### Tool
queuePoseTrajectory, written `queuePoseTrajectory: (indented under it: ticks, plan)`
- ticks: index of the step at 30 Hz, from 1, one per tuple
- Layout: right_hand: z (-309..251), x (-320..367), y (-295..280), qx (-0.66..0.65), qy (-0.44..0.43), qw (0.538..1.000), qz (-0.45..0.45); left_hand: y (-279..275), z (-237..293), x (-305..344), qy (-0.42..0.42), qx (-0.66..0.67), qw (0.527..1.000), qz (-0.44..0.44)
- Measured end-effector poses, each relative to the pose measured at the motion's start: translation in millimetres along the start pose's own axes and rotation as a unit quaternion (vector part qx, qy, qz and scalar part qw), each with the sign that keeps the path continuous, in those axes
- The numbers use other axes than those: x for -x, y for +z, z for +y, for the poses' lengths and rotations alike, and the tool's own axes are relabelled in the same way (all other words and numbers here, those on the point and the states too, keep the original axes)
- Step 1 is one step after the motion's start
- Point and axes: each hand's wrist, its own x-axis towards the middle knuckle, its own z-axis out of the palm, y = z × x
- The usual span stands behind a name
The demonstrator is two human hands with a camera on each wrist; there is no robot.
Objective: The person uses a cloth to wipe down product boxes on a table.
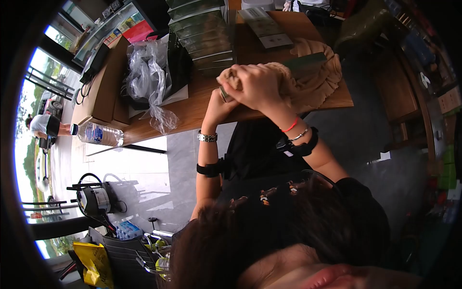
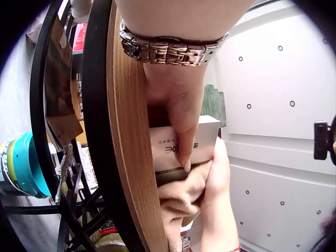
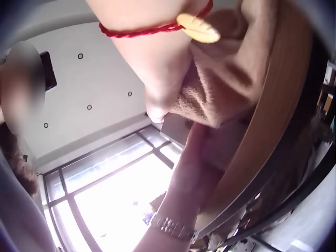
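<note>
A pale box with dark print (image 2: 205,148) is held at the table's edge by my left hand (image 1: 220,107), its thumb or finger lying across the printed side in the left wrist view. My right hand (image 1: 257,86) grips a tan cloth (image 1: 313,94), bunched against the box beside the left hand. In the right wrist view the cloth (image 3: 210,100) covers much of the box, and the right fingertips are partly hidden. The rest of the cloth spreads over the table to the right, around a dark green flat item (image 1: 305,66).
Stacked green boxes (image 1: 204,41) stand behind the hands on the wooden table (image 1: 301,24). A flat package (image 1: 264,29) lies at the back. To the left are clear plastic bags (image 1: 147,72), a cardboard box (image 1: 103,91) and a water bottle (image 1: 100,134) near the edge.
</note>
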Motion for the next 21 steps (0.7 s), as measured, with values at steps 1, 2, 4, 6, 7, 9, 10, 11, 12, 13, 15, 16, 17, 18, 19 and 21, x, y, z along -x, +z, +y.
queuePoseTrajectory:
  ticks: [1, 2, 4, 6, 7, 9, 10, 11, 12, 13, 15, 16, 17, 18, 19, 21]
  plan:
    - [17, 2, -10, 0.040, 0.049, 0.998, -0.014, 0, 2, 0, 0.002, 0.002, 1.000, 0.000]
    - [32, 1, -24, 0.060, 0.067, 0.996, -0.002, 1, 3, -1, 0.017, -0.001, 1.000, -0.007]
    - [64, 6, -50, 0.069, 0.066, 0.994, 0.044, 2, 9, 1, 0.011, -0.035, 0.999, -0.027]
    - [87, 16, -73, 0.071, 0.153, 0.985, 0.025, 6, 22, -1, 0.068, -0.055, 0.996, -0.035]
    - [92, 19, -82, 0.069, 0.190, 0.979, 0.025, 8, 25, -2, 0.123, -0.081, 0.988, -0.038]
    - [95, 29, -90, 0.116, 0.219, 0.969, 0.014, 5, 24, -3, 0.134, -0.093, 0.985, -0.061]
    - [94, 34, -94, 0.157, 0.251, 0.955, 0.001, 5, 24, -4, 0.164, -0.125, 0.976, -0.071]
    - [89, 37, -91, 0.214, 0.220, 0.951, -0.024, 5, 24, -4, 0.193, -0.158, 0.965, -0.080]
    - [82, 40, -85, 0.229, 0.175, 0.957, -0.037, 4, 24, -5, 0.180, -0.184, 0.962, -0.089]
    - [82, 46, -73, 0.221, 0.119, 0.967, -0.048, 6, 26, -6, 0.183, -0.181, 0.963, -0.086]
    - [48, 49, -45, 0.114, 0.177, 0.969, -0.129, 7, 33, -5, 0.174, -0.255, 0.951, -0.030]
    - [45, 60, -22, 0.152, 0.098, 0.981, -0.067, 4, 27, -6, 0.166, -0.281, 0.944, -0.041]
    - [28, 55, -18, 0.158, 0.092, 0.981, -0.071, 4, 23, -5, 0.163, -0.284, 0.944, -0.039]
    - [20, 53, -14, 0.184, 0.067, 0.975, -0.104, 4, 22, -5, 0.165, -0.289, 0.943, -0.030]
    - [14, 50, -11, 0.210, 0.041, 0.968, -0.134, 4, 23, -5, 0.169, -0.294, 0.941, -0.021]
    - [9, 46, -6, 0.226, 0.022, 0.966, -0.126, 6, 25, -2, 0.170, -0.291, 0.942, -0.009]
